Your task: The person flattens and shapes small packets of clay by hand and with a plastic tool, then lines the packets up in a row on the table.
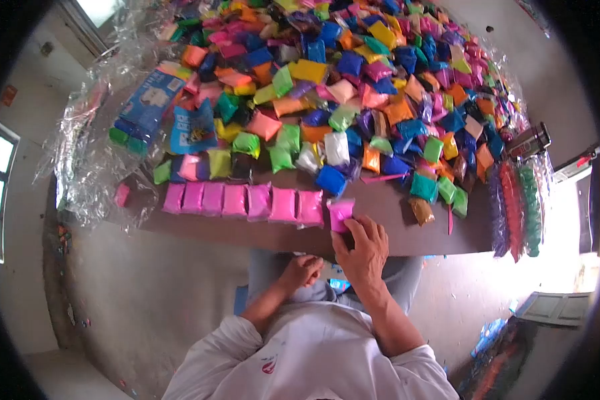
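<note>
My right hand (pixel 363 247) is at the table's front edge, with its thumb and fingers closed on a small bright pink packet (pixel 341 212) at the right end of a row. To the left of that packet, several pink packets (pixel 235 201) lie side by side along the front of the table. My left hand (pixel 303 271) is below the table edge, over my lap. Its fingers are curled in, and whatever they may hold is hidden.
A big heap of colourful packets (pixel 340 93) covers the brown table (pixel 247 230). Clear plastic wrap (pixel 90 140) and a blue printed pack (pixel 150 100) lie at the left. Long purple, red and green packs (pixel 513 207) hang over the right edge, near a dark can (pixel 530 140).
</note>
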Demonstrator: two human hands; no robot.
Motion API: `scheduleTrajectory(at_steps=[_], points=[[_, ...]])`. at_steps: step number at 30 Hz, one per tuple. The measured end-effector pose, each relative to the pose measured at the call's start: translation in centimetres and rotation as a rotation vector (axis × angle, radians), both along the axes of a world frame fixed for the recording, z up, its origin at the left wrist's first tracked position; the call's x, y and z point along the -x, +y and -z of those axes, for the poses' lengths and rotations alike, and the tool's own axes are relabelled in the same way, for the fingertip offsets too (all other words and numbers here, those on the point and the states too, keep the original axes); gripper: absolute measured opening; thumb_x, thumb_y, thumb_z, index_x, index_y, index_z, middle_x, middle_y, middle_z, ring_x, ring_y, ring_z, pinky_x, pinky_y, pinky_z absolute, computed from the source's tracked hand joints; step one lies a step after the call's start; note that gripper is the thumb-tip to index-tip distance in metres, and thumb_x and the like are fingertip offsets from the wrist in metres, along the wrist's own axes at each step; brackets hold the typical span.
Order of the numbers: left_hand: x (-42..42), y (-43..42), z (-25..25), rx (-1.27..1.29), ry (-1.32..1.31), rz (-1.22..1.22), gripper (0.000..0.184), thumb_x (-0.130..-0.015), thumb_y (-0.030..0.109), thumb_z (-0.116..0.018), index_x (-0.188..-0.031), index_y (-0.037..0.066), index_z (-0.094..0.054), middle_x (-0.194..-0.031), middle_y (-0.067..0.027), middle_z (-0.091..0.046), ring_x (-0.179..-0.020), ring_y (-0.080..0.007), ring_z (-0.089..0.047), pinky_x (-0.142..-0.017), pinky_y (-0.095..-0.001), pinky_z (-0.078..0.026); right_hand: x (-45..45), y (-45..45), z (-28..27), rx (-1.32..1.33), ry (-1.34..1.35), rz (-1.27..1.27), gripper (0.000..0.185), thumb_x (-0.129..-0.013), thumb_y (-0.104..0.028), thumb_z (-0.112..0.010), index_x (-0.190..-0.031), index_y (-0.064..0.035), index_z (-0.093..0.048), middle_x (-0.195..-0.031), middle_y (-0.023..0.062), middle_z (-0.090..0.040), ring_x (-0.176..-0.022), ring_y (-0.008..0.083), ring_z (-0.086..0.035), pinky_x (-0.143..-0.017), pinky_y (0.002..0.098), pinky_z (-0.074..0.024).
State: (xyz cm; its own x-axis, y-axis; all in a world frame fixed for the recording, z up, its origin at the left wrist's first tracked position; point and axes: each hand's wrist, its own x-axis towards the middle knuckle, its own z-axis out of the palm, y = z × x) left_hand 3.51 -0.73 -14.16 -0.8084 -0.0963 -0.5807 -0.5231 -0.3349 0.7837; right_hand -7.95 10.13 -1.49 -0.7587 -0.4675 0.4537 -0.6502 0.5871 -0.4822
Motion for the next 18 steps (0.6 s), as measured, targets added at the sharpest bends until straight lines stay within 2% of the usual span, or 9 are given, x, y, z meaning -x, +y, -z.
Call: scheduleTrajectory(at_steps=[4, 7, 9, 11, 12, 14, 15, 17, 18], points=[[0.0, -0.1, -0.3, -0.055, 0.011, 0.011, 0.032, -0.091, 0.033, -0.05, -0.086, 0.002, -0.056, -0.062, -0.0015, -0.051, -0.045, -0.0071, -0.044, -0.039, -0.0227, -0.033, -0.1, 0.7, 0.9, -0.016, -0.053, 0.026, 0.023, -0.064, -0.014, -0.067, -0.084, -0.0079, -0.056, -0.09, 0.0085, -0.059, -0.083, 0.0284, -0.054, -0.072, 0.0391, -0.0408], [-0.2, -0.3, 0.1, -0.054, 0.009, 0.037, 0.034, -0.091, 0.034, -0.049, -0.087, 0.001, -0.056, -0.063, -0.0017, -0.051, -0.046, -0.0074, -0.044, -0.039, -0.0225, -0.033, 0.0, 1.2, 1.4, -0.009, -0.087, 0.04, 0.023, -0.062, -0.014, -0.067, -0.08, -0.0074, -0.054, -0.085, 0.0086, -0.059, -0.081, 0.0286, -0.054, -0.072, 0.0397, -0.0404], [-0.1, -0.3, 0.3, -0.101, 0.023, 0.022, 0.033, -0.091, 0.033, -0.05, -0.088, 0.0, -0.056, -0.062, -0.0015, -0.05, -0.046, -0.0074, -0.043, -0.039, -0.0226, -0.033, 0.0, 1.3, 1.0, 0.044, -0.055, 0.028, 0.024, -0.06, -0.008, -0.067, -0.079, -0.0067, -0.053, -0.084, 0.01, -0.059, -0.078, 0.0298, -0.054, -0.069, 0.0386, -0.0412], [-0.1, -0.3, 0.1, -0.094, -0.007, 0.019, 0.031, -0.092, 0.031, -0.05, -0.088, 0.0, -0.055, -0.065, -0.0017, -0.051, -0.047, -0.0071, -0.043, -0.039, -0.0221, -0.033, 0.1, 1.4, 0.5, 0.288, 0.08, -0.016, 0.026, -0.06, -0.001, -0.068, -0.079, -0.0056, -0.052, -0.084, 0.0116, -0.059, -0.076, 0.03, -0.054, -0.067, 0.0367, -0.0426], [-0.3, -0.3, 0.0, -0.122, 0.023, -0.003, 0.03, -0.092, 0.03, -0.05, -0.088, 0.0, -0.055, -0.066, -0.0019, -0.051, -0.047, -0.0068, -0.043, -0.039, -0.0215, -0.032, 0.0, 1.4, -0.1, 0.283, 0.08, -0.014, 0.026, -0.06, -0.001, -0.068, -0.079, -0.0056, -0.052, -0.084, 0.0116, -0.059, -0.076, 0.03, -0.054, -0.067, 0.0367, -0.0426], [-0.7, -0.1, 0.2, -0.156, 0.05, -0.025, 0.029, -0.093, 0.028, -0.05, -0.088, 0.0, -0.055, -0.068, -0.002, -0.051, -0.048, -0.0066, -0.043, -0.039, -0.021, -0.032, -0.1, 1.4, -2.3, 0.461, 0.228, -0.072, 0.027, -0.061, 0.002, -0.067, -0.082, -0.0043, -0.052, -0.085, 0.0114, -0.059, -0.075, 0.028, -0.055, -0.066, 0.0346, -0.0432], [-0.7, -0.1, 0.5, -0.165, 0.051, -0.032, 0.029, -0.093, 0.029, -0.049, -0.088, 0.0, -0.055, -0.069, -0.0022, -0.051, -0.048, -0.0064, -0.043, -0.039, -0.0205, -0.032, -0.2, 1.4, -3.5, 0.459, 0.23, -0.072, 0.027, -0.061, 0.002, -0.067, -0.082, -0.0043, -0.052, -0.085, 0.0114, -0.059, -0.075, 0.028, -0.055, -0.066, 0.0346, -0.0432], [-0.7, -0.2, 0.7, -0.176, 0.052, -0.038, 0.03, -0.093, 0.029, -0.049, -0.088, 0.0, -0.055, -0.07, -0.0023, -0.051, -0.048, -0.0062, -0.042, -0.039, -0.0201, -0.031, -0.3, 1.2, -5.2, 0.677, 0.333, -0.116, 0.025, -0.064, 0.001, -0.066, -0.085, -0.0022, -0.053, -0.085, 0.0099, -0.059, -0.077, 0.025, -0.056, -0.066, 0.0338, -0.0431], [-0.7, -0.2, 0.7, -0.187, 0.046, -0.043, 0.03, -0.093, 0.029, -0.049, -0.089, 0.0, -0.055, -0.069, -0.0023, -0.051, -0.048, -0.0062, -0.042, -0.038, -0.0199, -0.031, -0.4, 0.9, -5.2, 0.807, 0.329, -0.103, 0.032, -0.064, -0.001, -0.064, -0.093, 0.0004, -0.052, -0.085, 0.01, -0.059, -0.078, 0.025, -0.056, -0.068, 0.0337, -0.0437]])
